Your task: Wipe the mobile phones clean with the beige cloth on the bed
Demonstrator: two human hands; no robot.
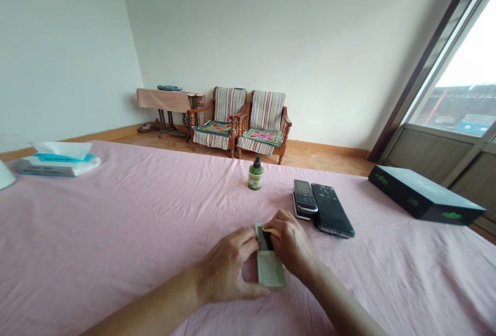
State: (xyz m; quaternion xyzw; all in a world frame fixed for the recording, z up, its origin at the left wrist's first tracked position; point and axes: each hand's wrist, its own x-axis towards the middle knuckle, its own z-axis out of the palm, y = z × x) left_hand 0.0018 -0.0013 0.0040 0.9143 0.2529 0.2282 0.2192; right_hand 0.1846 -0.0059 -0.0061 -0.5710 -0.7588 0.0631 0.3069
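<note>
A pale keypad mobile phone lies face up on the pink cloth cover, its dark screen toward the far end. My left hand grips it from the left, fingertips at the screen's edge and thumb by the bottom end. Pinched in my right hand is a small yellowish cloth, pressed on the upper part of the screen. My right fingers hide much of this cloth and part of the phone's right edge.
Beyond my hands stands a green bottle with a black top. To the right lie another keypad phone, dark smartphones and a black box. A tissue pack sits far left. Two wooden chairs stand by the wall.
</note>
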